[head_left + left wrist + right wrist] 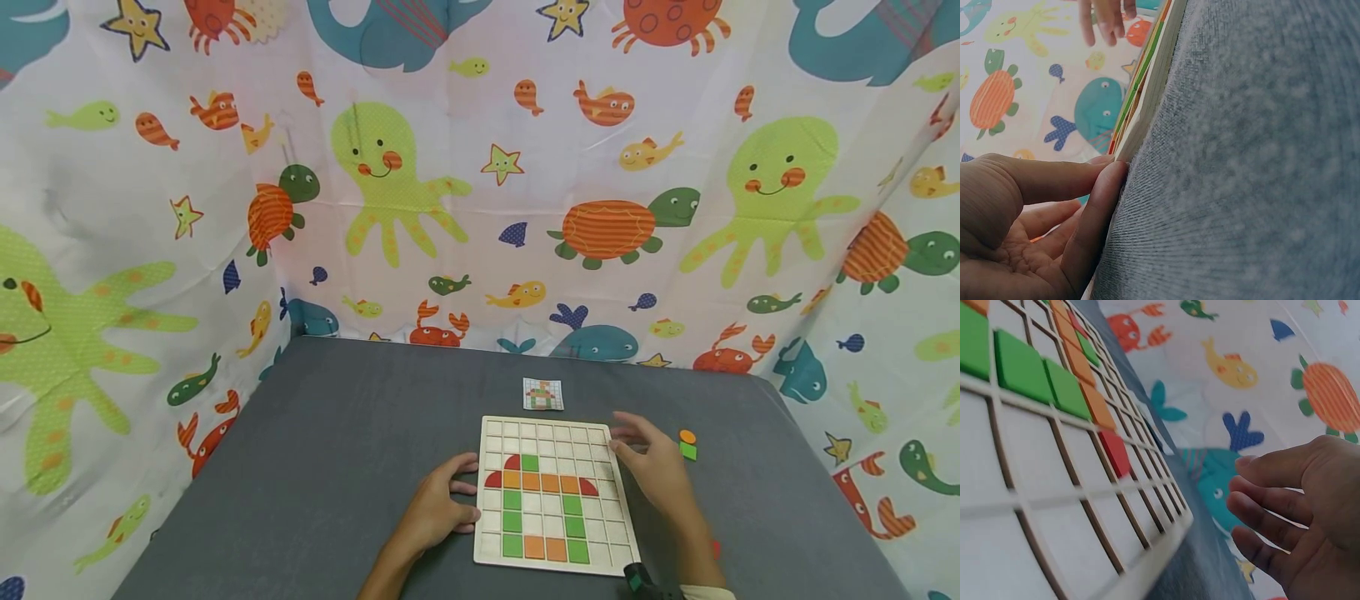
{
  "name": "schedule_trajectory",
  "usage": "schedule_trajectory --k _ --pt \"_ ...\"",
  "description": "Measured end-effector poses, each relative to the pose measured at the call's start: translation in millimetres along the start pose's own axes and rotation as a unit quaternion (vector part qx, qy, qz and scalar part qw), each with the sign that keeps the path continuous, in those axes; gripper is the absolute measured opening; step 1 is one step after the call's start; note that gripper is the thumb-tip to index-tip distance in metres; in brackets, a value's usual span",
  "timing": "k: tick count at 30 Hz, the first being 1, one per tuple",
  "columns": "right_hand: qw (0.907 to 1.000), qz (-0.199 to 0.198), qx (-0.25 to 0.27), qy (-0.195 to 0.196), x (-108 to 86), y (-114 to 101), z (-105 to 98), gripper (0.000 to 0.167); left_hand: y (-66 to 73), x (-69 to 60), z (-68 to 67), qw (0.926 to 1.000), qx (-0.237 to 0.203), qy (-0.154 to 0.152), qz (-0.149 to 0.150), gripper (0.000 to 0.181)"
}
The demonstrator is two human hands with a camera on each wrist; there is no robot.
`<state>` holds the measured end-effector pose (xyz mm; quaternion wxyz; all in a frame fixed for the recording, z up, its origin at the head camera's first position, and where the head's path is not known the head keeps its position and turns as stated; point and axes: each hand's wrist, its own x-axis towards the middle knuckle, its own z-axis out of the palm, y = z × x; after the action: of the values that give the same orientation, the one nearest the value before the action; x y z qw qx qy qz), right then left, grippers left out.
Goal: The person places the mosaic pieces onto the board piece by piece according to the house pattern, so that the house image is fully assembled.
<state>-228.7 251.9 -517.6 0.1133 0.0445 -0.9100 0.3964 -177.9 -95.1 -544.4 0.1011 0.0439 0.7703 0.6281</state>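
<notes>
A pale wooden grid board point(551, 429) lies on the table, with green square tiles point(512, 522), orange tiles point(550, 482) and red quarter-round tiles point(588, 487) set in some cells. At its left edge my left hand point(438, 508) rests with fingers and thumb touching the side; the left wrist view shows the thumb and a finger point(1100, 206) against that edge. By the upper right edge is my right hand point(656, 462), its fingers relaxed. In the right wrist view that hand point(1310, 512) holds nothing, beside the board's corner.
A small printed pattern card point(542, 394) lies behind the board. Right of my right hand are an orange round piece point(687, 436) and a green piece point(687, 451). A red piece point(717, 549) shows partly beside the right forearm. A patterned curtain point(480, 200) borders the grey table point(337, 433).
</notes>
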Motion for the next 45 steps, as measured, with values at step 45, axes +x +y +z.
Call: schedule_trajectory --k 45 --pt "0.9787 0.199 -0.046 -0.024 -12.7 75 -61 0.058 -1.5 -0.8 0.5 0.9998 -0.015 0.003 0.009 0.083"
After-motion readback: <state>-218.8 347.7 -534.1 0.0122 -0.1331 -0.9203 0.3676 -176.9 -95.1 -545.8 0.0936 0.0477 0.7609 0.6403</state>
